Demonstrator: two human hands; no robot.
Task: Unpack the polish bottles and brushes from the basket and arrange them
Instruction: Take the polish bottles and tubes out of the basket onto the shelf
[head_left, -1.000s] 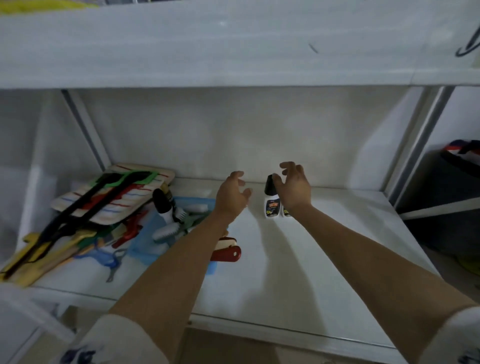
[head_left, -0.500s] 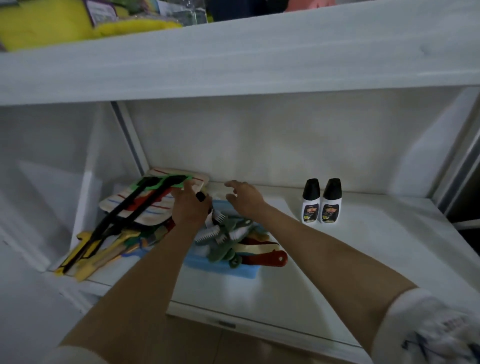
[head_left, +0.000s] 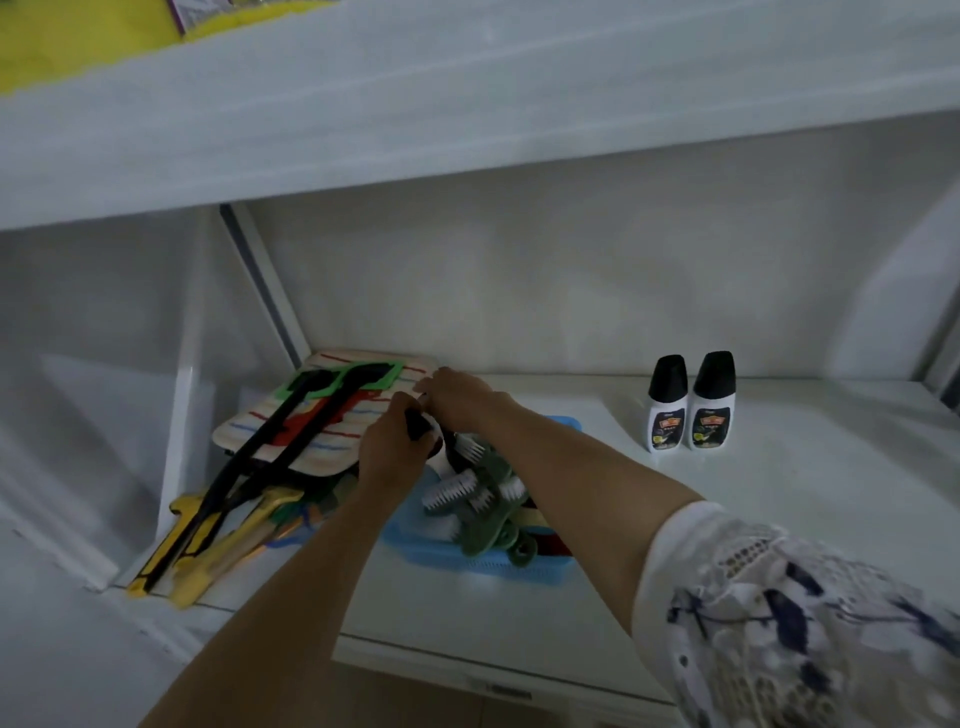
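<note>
Blue basket (head_left: 441, 555): holds green-handled brushes (head_left: 485, 512).
Left hand (head_left: 393, 451): clenched on black-capped bottle (head_left: 417, 423), probably polish.
Right hand (head_left: 458, 396): grip unclear.

A single head-worn view looks forward and down into a white shelf (head_left: 675, 519), from just in front of its near edge. The upper board crosses the top of the picture; the back wall faces the camera. Both forearms reach in from the near edge, the basket (head_left: 519, 569) left of centre.
</note>
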